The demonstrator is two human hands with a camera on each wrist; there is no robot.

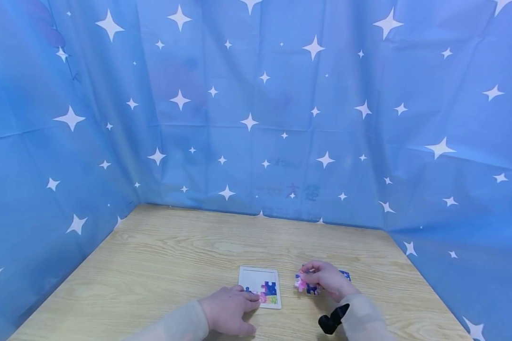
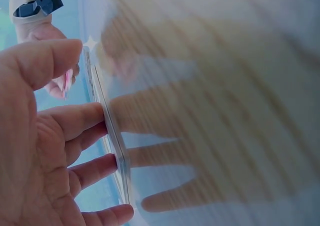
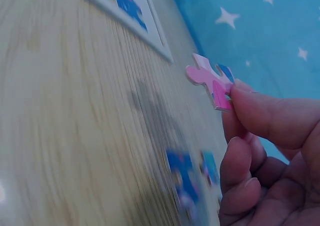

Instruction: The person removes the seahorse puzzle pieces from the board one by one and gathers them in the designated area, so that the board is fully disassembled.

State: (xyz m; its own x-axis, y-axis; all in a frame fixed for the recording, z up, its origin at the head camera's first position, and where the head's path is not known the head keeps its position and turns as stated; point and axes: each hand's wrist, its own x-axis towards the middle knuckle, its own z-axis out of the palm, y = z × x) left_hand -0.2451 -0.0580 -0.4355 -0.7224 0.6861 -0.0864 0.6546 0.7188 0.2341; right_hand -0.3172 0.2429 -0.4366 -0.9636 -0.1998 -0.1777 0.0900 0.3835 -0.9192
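A white puzzle frame [image 1: 256,278] lies flat on the table, with several joined pieces [image 1: 270,288] along its lower and right part. My left hand [image 1: 230,310] rests on the frame's lower left, its fingertips at the edge in the left wrist view. Between thumb and fingers my right hand [image 1: 328,280] pinches a pink puzzle piece [image 3: 209,80] with a blue corner, raised over the table to the right of the frame. Below it lie loose blue puzzle pieces [image 3: 182,176], partly covered by the right hand in the head view.
The wooden table [image 1: 187,241] reaches back to a blue curtain [image 1: 247,142] with white stars, which also closes off both sides. A black strap mount [image 1: 333,319] sits on the right wrist.
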